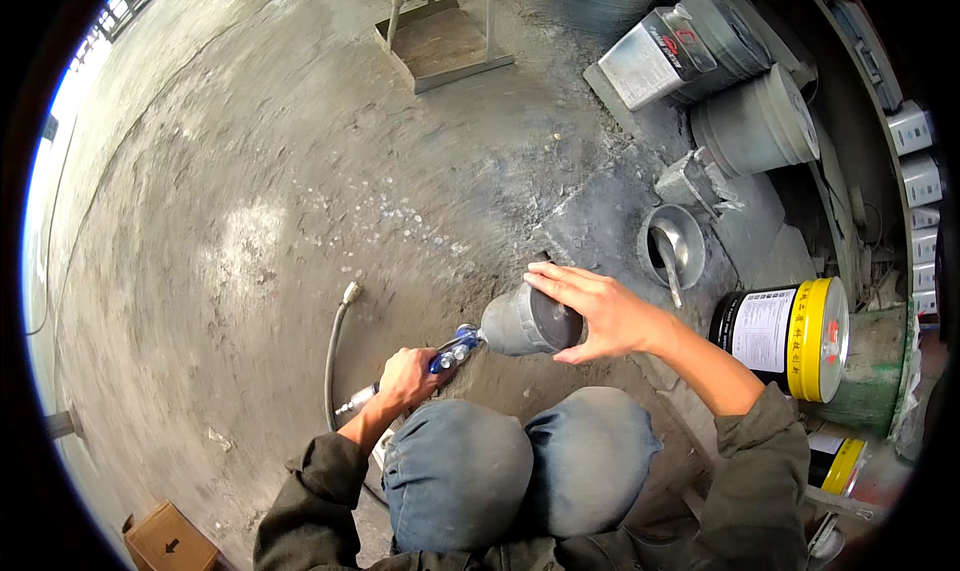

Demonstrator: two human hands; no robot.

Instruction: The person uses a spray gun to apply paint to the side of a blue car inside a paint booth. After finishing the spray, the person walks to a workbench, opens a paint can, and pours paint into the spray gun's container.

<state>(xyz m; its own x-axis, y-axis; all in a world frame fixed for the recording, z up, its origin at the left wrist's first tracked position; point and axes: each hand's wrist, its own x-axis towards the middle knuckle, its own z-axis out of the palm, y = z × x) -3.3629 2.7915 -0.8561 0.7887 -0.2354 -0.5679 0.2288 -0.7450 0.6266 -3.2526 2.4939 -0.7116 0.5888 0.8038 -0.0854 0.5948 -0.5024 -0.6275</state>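
Observation:
In front of my knees I hold a blue and silver spray gun with a grey cup fixed to it, tilted over to the right. My left hand is closed around the gun's handle, and a silver fitting sticks out below that hand. With thumb and fingers spread across the cup's dark round end, my right hand grips it from the right. Left of the gun, a grey hose with a metal connector at its end curves over the floor.
To the right stand a metal bowl with a ladle, a caked square container, a grey bucket, a square tin and a black and yellow drum. A dustpan lies ahead; a cardboard box sits lower left.

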